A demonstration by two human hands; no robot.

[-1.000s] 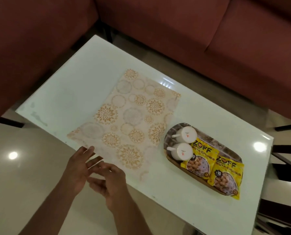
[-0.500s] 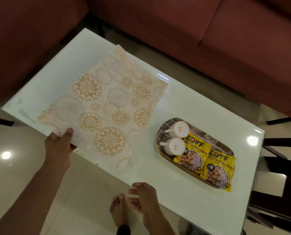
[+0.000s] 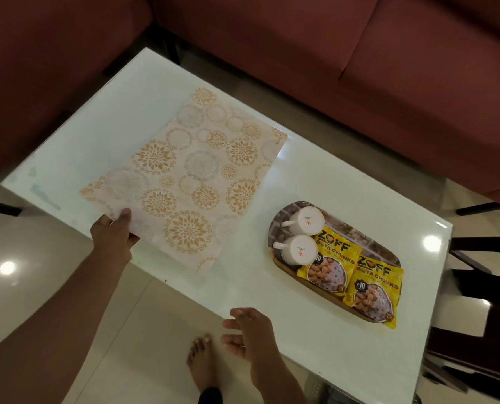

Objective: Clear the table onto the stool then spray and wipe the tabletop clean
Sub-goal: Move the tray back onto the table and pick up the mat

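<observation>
A patterned placemat (image 3: 190, 176) with gold flower circles lies on the white glass table (image 3: 67, 147). My left hand (image 3: 113, 237) pinches its near left corner at the table's front edge, thumb on top. My right hand (image 3: 251, 336) hovers at the front edge further right, fingers loosely spread and holding nothing. An oval tray (image 3: 280, 228) on the table's right half carries two upturned white cups (image 3: 304, 223) and two yellow snack packets (image 3: 353, 272).
A dark red sofa (image 3: 330, 68) wraps the far and left sides of the table. Dark wooden furniture (image 3: 476, 287) stands off the right end. My bare foot (image 3: 202, 363) is on the glossy tiled floor in front.
Both hands were together at the mat's near edge. The left hand took its corner and shifted the mat; the right hand moved away to the right along the table's front edge.
</observation>
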